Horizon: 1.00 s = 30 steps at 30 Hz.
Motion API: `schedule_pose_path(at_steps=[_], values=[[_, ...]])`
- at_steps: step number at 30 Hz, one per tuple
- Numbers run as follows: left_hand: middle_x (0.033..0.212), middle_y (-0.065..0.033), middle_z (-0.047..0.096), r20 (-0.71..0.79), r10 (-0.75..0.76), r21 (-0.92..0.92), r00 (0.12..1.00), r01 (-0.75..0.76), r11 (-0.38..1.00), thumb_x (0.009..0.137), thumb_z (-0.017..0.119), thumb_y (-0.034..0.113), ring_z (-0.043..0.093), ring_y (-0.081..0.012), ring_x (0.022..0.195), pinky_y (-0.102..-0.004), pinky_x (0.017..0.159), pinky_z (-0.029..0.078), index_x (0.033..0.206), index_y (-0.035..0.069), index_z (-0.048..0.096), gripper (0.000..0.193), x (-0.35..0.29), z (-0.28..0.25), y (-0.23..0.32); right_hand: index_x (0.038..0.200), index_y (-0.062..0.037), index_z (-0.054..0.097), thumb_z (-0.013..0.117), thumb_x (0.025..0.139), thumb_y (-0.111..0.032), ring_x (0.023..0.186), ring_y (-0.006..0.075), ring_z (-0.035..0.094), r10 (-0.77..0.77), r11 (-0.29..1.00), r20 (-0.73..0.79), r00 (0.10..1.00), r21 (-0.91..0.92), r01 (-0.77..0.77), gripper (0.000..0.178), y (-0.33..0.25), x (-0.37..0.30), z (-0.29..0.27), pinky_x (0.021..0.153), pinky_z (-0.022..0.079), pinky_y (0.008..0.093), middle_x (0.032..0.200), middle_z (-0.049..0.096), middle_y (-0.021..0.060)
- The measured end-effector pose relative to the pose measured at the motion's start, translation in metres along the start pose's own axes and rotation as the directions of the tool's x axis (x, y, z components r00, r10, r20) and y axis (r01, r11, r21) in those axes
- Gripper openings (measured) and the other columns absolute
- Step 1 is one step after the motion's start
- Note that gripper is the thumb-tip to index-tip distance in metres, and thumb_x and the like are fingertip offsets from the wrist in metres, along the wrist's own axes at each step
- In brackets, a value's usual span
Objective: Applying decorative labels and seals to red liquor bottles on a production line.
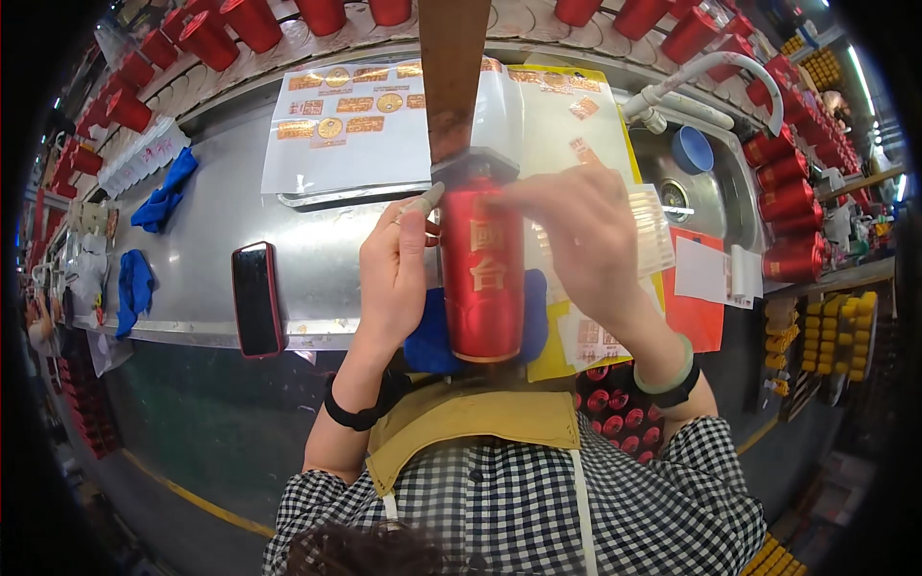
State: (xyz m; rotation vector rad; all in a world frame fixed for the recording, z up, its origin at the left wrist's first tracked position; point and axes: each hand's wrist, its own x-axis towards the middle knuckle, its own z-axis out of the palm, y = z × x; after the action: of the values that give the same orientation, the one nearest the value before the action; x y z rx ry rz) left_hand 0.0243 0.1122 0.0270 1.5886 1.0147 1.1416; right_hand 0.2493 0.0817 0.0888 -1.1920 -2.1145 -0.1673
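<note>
A red bottle [483, 278] with gold characters lies in front of me, its base toward me. Its far end meets a dark grey block [475, 161] under a brown bar. Below the bottle, a blue cloth [430, 331] shows on both sides. My left hand [396, 264] is closed at the bottle's left side, fingertips against it, with a pale cover on one finger. Over the bottle's upper right reaches my right hand [586, 230], its fingers bent toward the gold characters and smeared by motion. Sheets of gold stickers [351, 144] lie beyond, on a metal tray.
Left on the metal bench [206, 259] lie a phone [256, 300] and two blue cloths [165, 192]. At the right are a sink [725, 206] with a curved faucet [715, 60], a blue bowl [692, 149] and a red sheet [693, 322]. Several red bottles [252, 24] line the back conveyor.
</note>
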Motion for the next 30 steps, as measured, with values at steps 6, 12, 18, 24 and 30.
schedule_pose_path(at_steps=[6, 12, 18, 24, 30], values=[[0.14, -0.0212, 0.059, 0.06, -0.189, -0.223, 0.98, 0.198, 0.955, 0.11, 0.018, 0.06, 0.063, -0.0267, 0.121, -0.039, 0.103, 0.05, 0.153, -0.003, 0.042, 0.081, -0.02, -0.011, 0.0, 0.097, -0.0125, 0.069, 0.068, 0.079, -0.016, 0.081, 0.0211, 0.056, -0.276, 0.945, 0.209, 0.938, 0.236, 0.225, 0.019, -0.058, -0.002, 0.019, 0.08, 0.048, 0.0383, 0.082, 0.057, 0.0012], [0.144, -0.0198, 0.058, 0.078, -0.333, -0.286, 0.94, 0.341, 0.896, 0.099, 0.008, 0.078, 0.059, -0.0283, 0.13, -0.0431, 0.113, 0.043, 0.154, 0.001, 0.041, 0.1, -0.035, -0.01, -0.005, 0.101, -0.014, 0.066, 0.066, 0.079, -0.018, 0.085, 0.0199, 0.056, -0.269, 0.929, 0.065, 0.961, -0.245, 0.277, 0.022, 0.005, 0.052, 0.019, 0.076, 0.045, 0.0355, 0.093, 0.061, -0.0018], [0.144, -0.0193, 0.058, 0.12, -0.273, -0.304, 0.955, 0.297, 0.905, 0.097, 0.004, 0.081, 0.057, -0.0267, 0.131, -0.0404, 0.113, 0.042, 0.157, 0.004, 0.037, 0.103, -0.042, -0.003, 0.0, 0.097, -0.0161, 0.068, 0.066, 0.081, -0.02, 0.077, 0.0176, 0.056, -0.426, 0.875, 0.12, 0.897, 0.309, 0.374, 0.017, -0.054, -0.021, 0.013, 0.076, 0.049, 0.0344, 0.086, 0.059, -0.0043], [0.15, -0.0166, 0.053, 0.179, -0.238, -0.244, 0.955, 0.277, 0.929, 0.098, 0.005, 0.079, 0.053, -0.0274, 0.136, -0.0423, 0.115, 0.04, 0.154, 0.0, 0.042, 0.103, -0.04, -0.007, 0.005, 0.101, -0.0175, 0.072, 0.067, 0.082, -0.004, 0.081, 0.0183, 0.064, -0.087, 0.996, -0.114, 0.99, 0.027, 0.091, 0.024, 0.022, 0.001, 0.011, 0.084, 0.043, 0.0348, 0.099, 0.075, -0.0035], [0.152, -0.0164, 0.05, 0.109, -0.179, -0.095, 0.978, 0.189, 0.977, 0.1, 0.01, 0.078, 0.049, -0.0254, 0.139, -0.0416, 0.114, 0.041, 0.156, -0.002, 0.04, 0.102, -0.05, 0.01, 0.011, 0.103, -0.0193, 0.074, 0.07, 0.08, -0.006, 0.078, 0.0114, 0.061, -0.326, 0.85, -0.027, 0.945, 0.43, 0.305, 0.027, -0.035, -0.059, 0.002, 0.072, 0.051, 0.031, 0.105, 0.073, -0.0054]])
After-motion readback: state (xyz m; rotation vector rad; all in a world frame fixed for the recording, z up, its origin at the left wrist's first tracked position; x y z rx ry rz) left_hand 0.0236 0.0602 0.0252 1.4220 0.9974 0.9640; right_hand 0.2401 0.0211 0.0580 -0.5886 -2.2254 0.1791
